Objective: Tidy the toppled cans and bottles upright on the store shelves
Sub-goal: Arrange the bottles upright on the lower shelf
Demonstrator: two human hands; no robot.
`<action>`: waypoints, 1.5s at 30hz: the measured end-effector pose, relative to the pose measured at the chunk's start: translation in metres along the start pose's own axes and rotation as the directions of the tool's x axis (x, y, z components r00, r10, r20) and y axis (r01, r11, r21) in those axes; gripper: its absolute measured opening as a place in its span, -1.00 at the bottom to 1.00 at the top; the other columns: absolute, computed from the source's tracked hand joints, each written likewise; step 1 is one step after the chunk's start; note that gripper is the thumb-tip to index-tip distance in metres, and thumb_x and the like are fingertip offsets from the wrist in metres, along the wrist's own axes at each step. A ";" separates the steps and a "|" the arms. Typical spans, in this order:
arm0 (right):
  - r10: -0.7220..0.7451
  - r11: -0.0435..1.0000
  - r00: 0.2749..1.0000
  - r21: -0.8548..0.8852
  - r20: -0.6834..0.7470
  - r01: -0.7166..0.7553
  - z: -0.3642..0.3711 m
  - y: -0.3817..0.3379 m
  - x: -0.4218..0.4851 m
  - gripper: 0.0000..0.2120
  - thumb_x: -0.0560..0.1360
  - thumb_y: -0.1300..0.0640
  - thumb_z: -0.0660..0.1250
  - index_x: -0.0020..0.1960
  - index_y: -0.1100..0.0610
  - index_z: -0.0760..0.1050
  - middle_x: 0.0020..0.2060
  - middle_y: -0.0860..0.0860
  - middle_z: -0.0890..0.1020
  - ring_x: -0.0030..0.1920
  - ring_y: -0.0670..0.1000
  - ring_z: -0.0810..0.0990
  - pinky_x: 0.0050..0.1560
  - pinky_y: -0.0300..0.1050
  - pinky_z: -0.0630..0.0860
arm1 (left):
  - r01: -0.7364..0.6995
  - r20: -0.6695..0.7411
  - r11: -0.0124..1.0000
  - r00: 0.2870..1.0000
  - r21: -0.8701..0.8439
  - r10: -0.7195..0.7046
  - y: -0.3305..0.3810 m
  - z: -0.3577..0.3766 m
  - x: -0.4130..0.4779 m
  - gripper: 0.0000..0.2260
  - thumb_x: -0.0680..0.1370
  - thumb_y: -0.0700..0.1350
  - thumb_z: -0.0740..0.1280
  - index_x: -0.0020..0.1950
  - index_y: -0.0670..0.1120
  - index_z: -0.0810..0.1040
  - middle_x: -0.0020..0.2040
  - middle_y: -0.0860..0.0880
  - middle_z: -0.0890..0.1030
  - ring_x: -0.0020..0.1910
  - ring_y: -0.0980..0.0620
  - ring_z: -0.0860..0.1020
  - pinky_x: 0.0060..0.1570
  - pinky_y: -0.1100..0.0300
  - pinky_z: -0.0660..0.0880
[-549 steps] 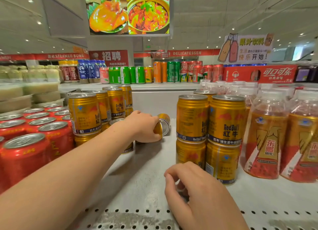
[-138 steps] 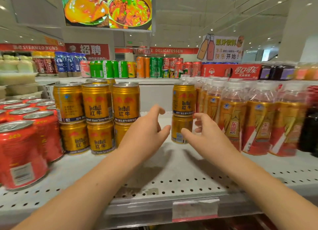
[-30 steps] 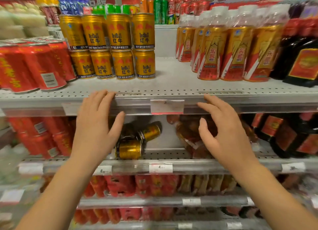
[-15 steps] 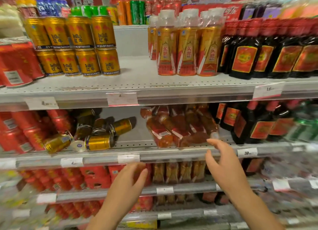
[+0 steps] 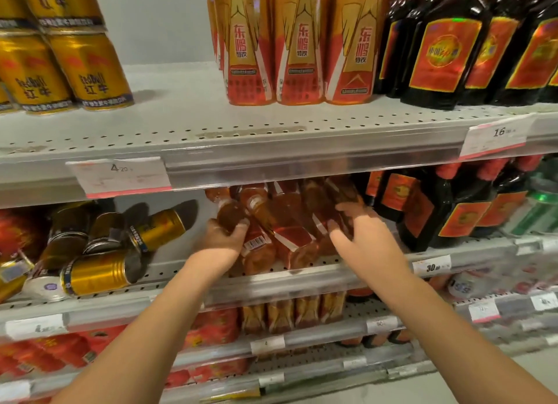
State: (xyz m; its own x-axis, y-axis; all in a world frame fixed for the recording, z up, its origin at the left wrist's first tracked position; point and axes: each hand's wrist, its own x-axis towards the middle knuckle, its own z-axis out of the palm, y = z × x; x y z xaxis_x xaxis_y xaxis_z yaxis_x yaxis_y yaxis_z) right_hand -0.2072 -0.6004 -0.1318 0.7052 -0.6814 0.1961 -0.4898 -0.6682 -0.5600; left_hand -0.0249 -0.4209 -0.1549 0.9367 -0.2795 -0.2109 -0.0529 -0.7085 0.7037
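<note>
Several orange energy-drink bottles (image 5: 283, 231) lie toppled on the second shelf (image 5: 271, 285), necks pointing back and left. My left hand (image 5: 222, 237) is closed around the leftmost toppled bottle (image 5: 229, 214) near its neck. My right hand (image 5: 353, 237) grips the rightmost toppled bottle (image 5: 338, 198), fingers wrapped over its side. To the left on the same shelf, several gold cans (image 5: 99, 270) lie tumbled in a heap, one (image 5: 157, 230) leaning against the back wall.
The top shelf (image 5: 211, 137) carries upright gold cans (image 5: 87, 71), orange bottles (image 5: 299, 50) and dark bottles (image 5: 447, 47). Dark red-labelled bottles (image 5: 462, 216) stand right of my hands. Red cans (image 5: 18, 231) sit at far left. Lower shelves hold more packed drinks.
The view has moved closer to the second shelf. Both hands rose from below the shelf edge and reached in, closing on the toppled orange bottles.
</note>
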 end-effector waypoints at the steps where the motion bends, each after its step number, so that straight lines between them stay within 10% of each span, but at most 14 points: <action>1: -0.003 1.000 0.999 -0.029 0.033 0.004 0.005 -0.001 0.005 -0.55 0.56 -0.17 0.25 0.39 -0.01 0.39 0.01 0.07 0.58 -0.06 0.07 0.59 -0.17 -0.09 0.50 | 0.030 0.024 1.000 0.999 0.002 -0.030 0.001 0.004 0.005 -0.45 0.55 0.42 0.17 0.35 0.05 0.42 0.17 -0.02 0.62 -0.17 0.03 0.52 -0.02 0.07 0.42; 6: 0.052 0.973 0.987 -0.230 0.150 -0.017 0.023 -0.004 0.022 -0.37 0.54 -0.26 0.25 0.51 -0.02 0.22 0.38 0.14 0.38 0.37 0.19 0.35 0.32 0.10 0.42 | 0.104 0.128 0.994 0.987 -0.039 -0.098 -0.003 0.012 0.019 -0.27 0.33 0.64 0.12 0.23 0.13 0.44 0.09 0.00 0.65 -0.07 -0.04 0.62 0.07 0.05 0.57; 12: -0.315 0.935 0.949 -0.163 0.019 0.314 0.040 -0.038 0.013 -0.48 0.53 -0.22 0.25 0.40 0.01 0.41 0.22 0.07 0.55 0.26 0.10 0.46 0.19 0.01 0.47 | 0.159 0.085 0.972 0.986 -0.175 -0.146 -0.013 0.007 0.017 -0.46 0.47 0.44 0.25 0.23 0.08 0.46 0.02 0.03 0.64 -0.04 -0.04 0.64 -0.11 0.12 0.54; 20: -0.096 0.868 0.911 -0.415 0.400 0.274 0.071 -0.077 0.053 -0.52 0.50 -0.30 0.24 0.22 0.04 0.36 -0.17 -0.03 0.50 -0.12 0.09 0.56 -0.18 -0.04 0.48 | -0.032 -0.121 0.945 0.993 -0.325 -0.009 -0.030 -0.022 -0.003 -0.65 0.51 0.26 0.40 0.18 0.17 0.39 -0.08 0.14 0.62 -0.10 0.12 0.63 -0.07 0.12 0.57; 28: -0.144 0.980 0.921 0.181 0.362 0.082 0.095 -0.090 0.036 -0.40 0.41 -0.24 0.40 0.31 -0.28 0.14 -0.20 -0.17 0.61 -0.46 -0.13 0.62 -0.48 -0.22 0.54 | -0.225 -0.222 0.956 0.958 -0.187 0.182 -0.053 -0.055 -0.017 -0.58 0.49 0.22 0.46 0.09 0.51 0.24 0.00 0.31 0.62 0.00 0.30 0.61 0.06 0.14 0.59; 32: -0.137 0.873 0.955 0.488 0.264 -0.009 0.117 -0.119 0.025 -0.24 0.29 -0.27 0.45 0.36 -0.26 0.13 0.01 -0.26 0.49 -0.28 -0.30 0.58 -0.42 -0.47 0.37 | -0.267 -0.264 0.954 0.938 -0.133 0.226 -0.064 -0.069 -0.024 -0.43 0.48 0.15 0.50 0.22 0.45 0.16 -0.04 0.41 0.60 -0.03 0.48 0.55 -0.05 0.37 0.47; 37: -0.191 0.695 0.954 0.718 0.230 -0.034 0.133 -0.131 0.010 -0.39 0.27 -0.16 0.50 0.13 -0.50 0.23 0.08 -0.48 0.51 0.06 -0.37 0.55 -0.11 -0.55 0.43 | -0.257 -0.270 0.964 0.935 -0.066 0.230 -0.079 -0.079 -0.023 -0.36 0.48 0.13 0.49 0.38 0.25 0.13 0.18 0.07 0.62 0.08 0.04 0.64 0.04 0.05 0.61; 45: -0.223 0.613 0.952 0.790 0.209 -0.030 0.147 -0.124 -0.004 -0.30 0.36 -0.04 0.54 0.23 -0.54 0.20 0.13 -0.48 0.50 0.16 -0.34 0.53 0.10 -0.34 0.53 | -0.231 -0.269 0.973 0.937 0.006 0.224 -0.089 -0.082 -0.024 -0.29 0.48 0.18 0.47 0.45 0.19 0.09 0.18 -0.02 0.64 0.00 -0.03 0.66 -0.07 0.01 0.64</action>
State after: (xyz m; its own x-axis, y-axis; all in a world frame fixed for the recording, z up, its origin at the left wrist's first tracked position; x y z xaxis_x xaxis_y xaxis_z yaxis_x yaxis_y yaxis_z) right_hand -0.0742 -0.4712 -0.1812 0.8876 -0.4377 0.1432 0.0833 -0.1532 -0.9847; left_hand -0.0139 -0.2982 -0.1567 0.9587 -0.2463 0.1420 -0.2696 -0.6287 0.7294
